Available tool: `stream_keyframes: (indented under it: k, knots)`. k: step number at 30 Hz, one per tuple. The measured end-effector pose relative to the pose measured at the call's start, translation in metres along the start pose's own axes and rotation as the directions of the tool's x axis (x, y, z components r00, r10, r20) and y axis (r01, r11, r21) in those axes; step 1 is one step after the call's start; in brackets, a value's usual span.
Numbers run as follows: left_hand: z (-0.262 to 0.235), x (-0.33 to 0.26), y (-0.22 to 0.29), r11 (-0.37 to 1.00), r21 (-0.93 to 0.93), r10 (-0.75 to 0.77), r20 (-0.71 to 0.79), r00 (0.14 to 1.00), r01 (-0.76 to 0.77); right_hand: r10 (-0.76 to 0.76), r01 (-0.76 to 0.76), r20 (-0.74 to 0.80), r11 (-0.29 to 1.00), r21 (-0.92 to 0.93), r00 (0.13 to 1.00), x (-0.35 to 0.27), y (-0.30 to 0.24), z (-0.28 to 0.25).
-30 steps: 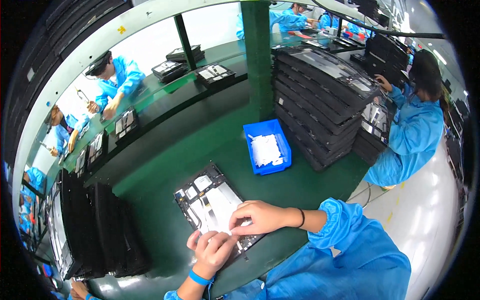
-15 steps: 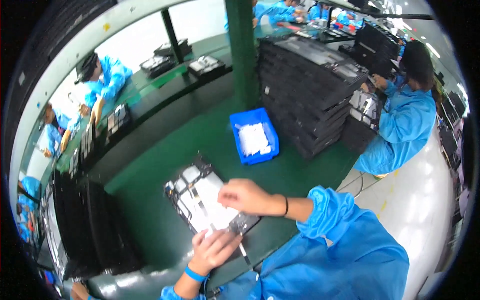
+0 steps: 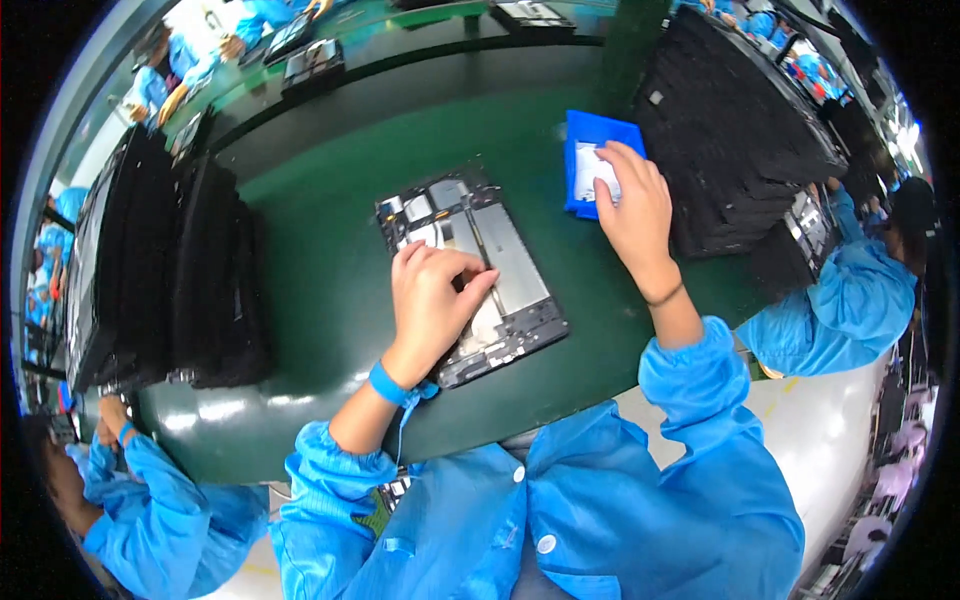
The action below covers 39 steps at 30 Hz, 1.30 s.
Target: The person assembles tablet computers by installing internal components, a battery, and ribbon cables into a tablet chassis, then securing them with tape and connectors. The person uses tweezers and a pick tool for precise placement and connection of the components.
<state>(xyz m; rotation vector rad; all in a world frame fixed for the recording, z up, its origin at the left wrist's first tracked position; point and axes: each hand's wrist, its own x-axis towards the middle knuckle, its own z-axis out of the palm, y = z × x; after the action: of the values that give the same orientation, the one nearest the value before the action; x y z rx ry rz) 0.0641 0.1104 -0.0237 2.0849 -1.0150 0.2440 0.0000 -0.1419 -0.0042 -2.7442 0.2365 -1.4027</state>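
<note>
A tablet-like device (image 3: 516, 262) with its inner parts exposed lies on the green table before me: silver panels, a dark strip down the middle, a black lower edge. My left hand (image 3: 432, 300) rests over its left side, fingers curled, with thumb and forefinger drawn together near the dark strip. Whatever is between them is too small to make out. At the right, my right hand (image 3: 637, 213) is over the near part of a blue bin (image 3: 604, 128), thumb and fingers apart. White pieces (image 3: 590, 172) lie in the bin, partly hidden by that hand.
Tall stacks of black trays stand on the left (image 3: 215, 280) and right (image 3: 735, 140) of the green table (image 3: 320, 300). Co-workers in blue sit at the lower left (image 3: 180, 520) and right (image 3: 840, 290). Beyond a dark rail, more devices (image 3: 313, 64) lie along the far bench.
My right hand has left the device and moved out to the blue bin, opening. My left hand has shifted up along the device. The whole view has turned.
</note>
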Motion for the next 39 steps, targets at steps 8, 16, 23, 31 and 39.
stream_keyframes:
  k: [8, 16, 23, 31, 39]
  knots:
    - [0.005, -0.004, -0.013, 0.998, -0.065, 0.004, 0.006, 1.000, -0.003, -0.242, -0.009, 0.362, 0.821, 0.571, 0.900, -0.065, -0.088, -0.039]
    - [-0.001, -0.003, -0.006, 0.998, -0.068, -0.010, -0.025, 1.000, 0.008, -0.235, 0.007, 0.359, 0.844, 0.536, 0.903, -0.070, -0.092, -0.040]
    - [0.004, -0.007, -0.009, 0.991, -0.016, 0.130, -0.117, 0.984, -0.133, -0.249, 0.024, 0.343, 0.838, 0.546, 0.906, -0.073, -0.092, -0.036]
    - [0.002, 0.000, -0.008, 1.000, 0.021, 0.022, 0.004, 1.000, -0.022, -0.222, -0.002, 0.353, 0.844, 0.536, 0.909, -0.074, -0.091, -0.036]
    - [0.000, 0.001, -0.008, 0.999, 0.031, -0.012, 0.042, 0.999, 0.011, -0.209, -0.034, 0.387, 0.844, 0.536, 0.898, -0.072, -0.093, -0.037]
